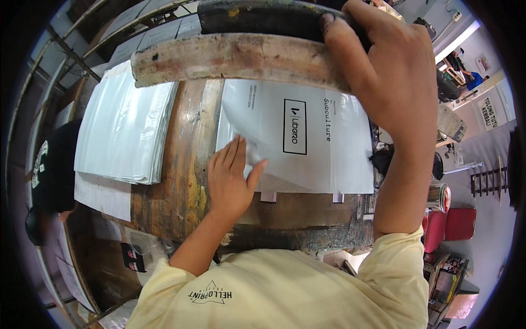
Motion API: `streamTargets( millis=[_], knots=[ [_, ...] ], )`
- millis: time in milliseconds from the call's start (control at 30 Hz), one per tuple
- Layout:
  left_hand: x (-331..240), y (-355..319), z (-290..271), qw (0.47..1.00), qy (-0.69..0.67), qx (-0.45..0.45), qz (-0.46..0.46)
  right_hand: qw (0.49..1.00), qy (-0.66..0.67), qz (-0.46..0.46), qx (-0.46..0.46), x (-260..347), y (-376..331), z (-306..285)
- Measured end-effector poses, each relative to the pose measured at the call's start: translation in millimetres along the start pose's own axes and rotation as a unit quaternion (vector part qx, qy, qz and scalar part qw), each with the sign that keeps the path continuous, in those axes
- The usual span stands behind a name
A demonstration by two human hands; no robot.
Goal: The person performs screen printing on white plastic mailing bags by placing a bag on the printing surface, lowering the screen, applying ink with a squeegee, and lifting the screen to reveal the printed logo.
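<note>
My right hand (pixel 378 60) reaches high over the table, thumb and fingers closed round the end of a dark, ink-stained bar (pixel 263 19) that looks like a squeegee. Beneath that hand, a pale, stained wooden frame bar (pixel 235 57) is raised above the far part of a light grey plastic mailing bag (pixel 345 164). The bag lies flat with black print and a boxed logo on top. At its left edge my left hand (pixel 230 178) has its fingers stretched and thumb apart, by a lifted, blurred flap of plastic. Whether the fingertips touch the flap is hard to tell.
A thick stack of white plastic bags (pixel 123 131) lies on the left of the ink-stained wooden table (pixel 189 148). Metal rack rails (pixel 46 88) run along the far left, near another person in black (pixel 55 164). Red chairs (pixel 459 225) and a tin (pixel 438 197) stand right.
</note>
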State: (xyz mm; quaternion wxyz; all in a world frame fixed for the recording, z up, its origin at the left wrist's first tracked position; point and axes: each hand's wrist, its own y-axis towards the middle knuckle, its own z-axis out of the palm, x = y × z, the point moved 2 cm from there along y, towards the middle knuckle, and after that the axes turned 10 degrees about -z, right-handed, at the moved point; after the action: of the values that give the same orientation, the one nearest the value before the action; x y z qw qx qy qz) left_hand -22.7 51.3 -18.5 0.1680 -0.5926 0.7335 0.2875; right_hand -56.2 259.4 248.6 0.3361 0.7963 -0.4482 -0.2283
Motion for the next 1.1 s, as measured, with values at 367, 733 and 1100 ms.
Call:
streamTargets(
  millis=[367, 733, 1100],
  knots=[
    [61, 24, -85, 0.956, -0.234, -0.113, -0.137, 0.994, -0.1, 0.015, 0.051, -25, 2, 4],
    [326, 108, -261, 0.926, -0.262, -0.062, -0.265, 0.995, -0.091, 0.013, 0.034, -7, -9, 0],
    [513, 152, -426, 0.813, 0.385, -0.291, -0.327, 0.998, -0.048, 0.027, -0.001, 4, -20, -1]
  ],
)
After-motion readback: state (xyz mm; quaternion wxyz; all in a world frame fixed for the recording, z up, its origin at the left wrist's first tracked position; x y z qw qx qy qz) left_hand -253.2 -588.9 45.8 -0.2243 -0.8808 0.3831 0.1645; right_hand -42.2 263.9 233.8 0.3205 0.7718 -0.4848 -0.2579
